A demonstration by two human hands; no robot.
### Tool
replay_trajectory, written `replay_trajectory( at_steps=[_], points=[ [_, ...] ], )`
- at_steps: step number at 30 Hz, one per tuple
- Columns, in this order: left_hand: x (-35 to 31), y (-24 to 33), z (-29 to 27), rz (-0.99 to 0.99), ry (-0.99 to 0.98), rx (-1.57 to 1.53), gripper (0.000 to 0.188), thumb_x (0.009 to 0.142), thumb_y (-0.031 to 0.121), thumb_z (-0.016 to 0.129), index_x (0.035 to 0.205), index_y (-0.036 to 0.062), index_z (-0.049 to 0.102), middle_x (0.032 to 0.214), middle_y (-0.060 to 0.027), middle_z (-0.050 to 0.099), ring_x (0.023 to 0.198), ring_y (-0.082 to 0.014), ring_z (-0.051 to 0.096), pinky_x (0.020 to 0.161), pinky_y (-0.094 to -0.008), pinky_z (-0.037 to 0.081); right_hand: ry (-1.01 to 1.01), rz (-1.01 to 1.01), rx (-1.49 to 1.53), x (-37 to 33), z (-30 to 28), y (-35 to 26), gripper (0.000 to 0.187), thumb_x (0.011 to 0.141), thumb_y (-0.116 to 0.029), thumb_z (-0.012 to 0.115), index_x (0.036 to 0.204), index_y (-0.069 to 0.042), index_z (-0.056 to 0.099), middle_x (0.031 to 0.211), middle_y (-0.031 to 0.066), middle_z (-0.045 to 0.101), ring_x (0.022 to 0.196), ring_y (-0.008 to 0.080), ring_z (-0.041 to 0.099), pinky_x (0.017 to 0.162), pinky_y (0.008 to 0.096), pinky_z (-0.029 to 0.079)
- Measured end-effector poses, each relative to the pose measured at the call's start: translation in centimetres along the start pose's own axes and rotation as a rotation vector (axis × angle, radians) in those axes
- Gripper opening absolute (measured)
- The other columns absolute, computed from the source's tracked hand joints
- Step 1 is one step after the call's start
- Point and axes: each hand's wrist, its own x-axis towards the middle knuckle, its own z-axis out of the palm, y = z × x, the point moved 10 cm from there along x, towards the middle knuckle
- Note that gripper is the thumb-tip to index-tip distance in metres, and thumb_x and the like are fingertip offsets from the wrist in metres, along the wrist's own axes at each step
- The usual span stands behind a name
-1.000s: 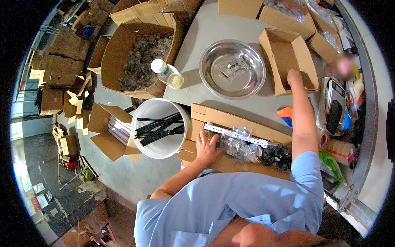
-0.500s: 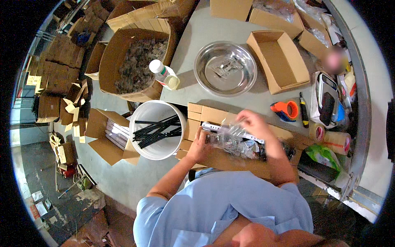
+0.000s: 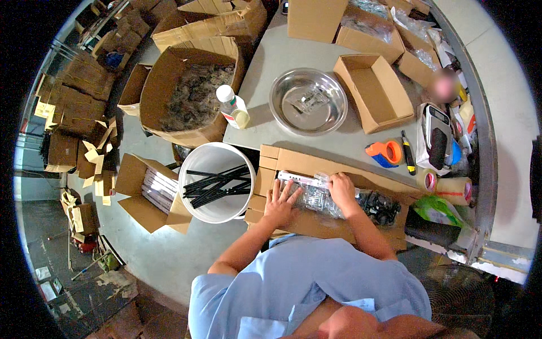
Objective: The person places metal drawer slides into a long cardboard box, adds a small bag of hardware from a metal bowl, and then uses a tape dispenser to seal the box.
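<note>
A long open cardboard box (image 3: 372, 179) lies in front of me. Inside are white perforated rails (image 3: 304, 179), clear plastic bags of small metal parts (image 3: 320, 198) and black pieces (image 3: 379, 207). My left hand (image 3: 279, 205) rests at the box's left part, fingers spread, fingertips by the rail ends. My right hand (image 3: 342, 191) is low over the middle, its fingers curled on the edge of a clear plastic bag at the rails. Part of that bag is hidden under the hand.
Left of the box stands a white bucket (image 3: 186, 195) with black rods. Beyond are a steel bowl (image 3: 278, 116) with metal pieces, a bottle (image 3: 232, 107) and an open carton (image 3: 389, 121). An orange tape dispenser (image 3: 385, 153), a yellow-black cutter (image 3: 407, 152) and tape rolls (image 3: 453, 190) lie right.
My right hand has come down into the box with the clear bag it held raised. My left hand's fingers have spread over the box's contents. The view has shifted slightly.
</note>
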Motion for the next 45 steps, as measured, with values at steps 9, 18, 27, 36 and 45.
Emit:
replay_trajectory(
  at_steps=[9, 18, 27, 36, 45],
  points=[
    [-1.9, 2.3, -4.5, 0.103, -0.39, 0.015, 0.093, 0.067, 0.057, 0.065, 0.142, 0.0309, 0.016, 0.15, -0.0094, 0.0, 0.135, -0.0427, 0.003, 0.099, -0.0675, 0.017, 0.126, -0.157, 0.024, -0.6, -2.1, -1.9, 0.013, 0.079, -0.016, 0.056, 0.079, -0.003, 0.06, 0.084, 0.0153, 0.058, 0.083, 0.0334, 0.056, 0.075, 0.0438, 0.046],
    [-2.3, 5.5, -4.8, 0.322, -0.273, -0.122, 0.076, 0.079, 0.026, 0.057, 0.143, 0.0222, 0.018, 0.15, -0.0117, 0.008, 0.136, -0.0399, 0.009, 0.1, -0.0636, 0.02, -0.071, -0.204, 0.296, 7.1, -5.9, -8.6, 0.014, 0.079, -0.018, 0.059, 0.084, -0.005, 0.06, 0.081, 0.015, 0.059, 0.076, 0.0337, 0.057, 0.067, 0.0418, 0.046],
    [-1.7, 5.5, 0.8, 0.296, -0.255, -0.095, 0.057, 0.086, 0.026, 0.046, 0.139, 0.0153, 0.029, 0.147, -0.0144, 0.019, 0.133, -0.0412, 0.018, 0.102, -0.0607, 0.021, 0.103, -0.309, -0.167, 24.4, -5.2, -8.5, 0.059, 0.073, 0.003, 0.052, 0.128, -0.018, 0.047, 0.135, 0.0114, 0.041, 0.12, 0.0325, 0.042, 0.1, 0.0429, 0.036],
    [0.0, 6.0, -1.9, 0.327, -0.263, -0.054, 0.054, 0.084, 0.022, 0.047, 0.137, 0.0159, 0.033, 0.147, -0.0128, 0.02, 0.135, -0.0362, 0.018, 0.106, -0.055, 0.019, 0.221, -0.422, 0.112, 16.2, -11.8, -7.8, 0.03, 0.071, -0.012, 0.061, 0.099, -0.001, 0.057, 0.104, 0.0171, 0.053, 0.101, 0.0351, 0.051, 0.086, 0.0387, 0.043],
    [3.2, 7.4, -5.7, 0.397, -0.127, -0.097, 0.084, 0.062, 0.042, 0.073, 0.134, 0.016, 0.037, 0.138, -0.0109, 0.034, 0.13, -0.0318, 0.028, 0.105, -0.0475, 0.026, -0.073, -0.201, -0.012, -7.5, -2.4, 1.3, 0.054, 0.064, -0.018, 0.063, 0.117, -0.008, 0.054, 0.107, 0.0123, 0.046, 0.101, 0.033, 0.043, 0.087, 0.0459, 0.036]
  ],
)
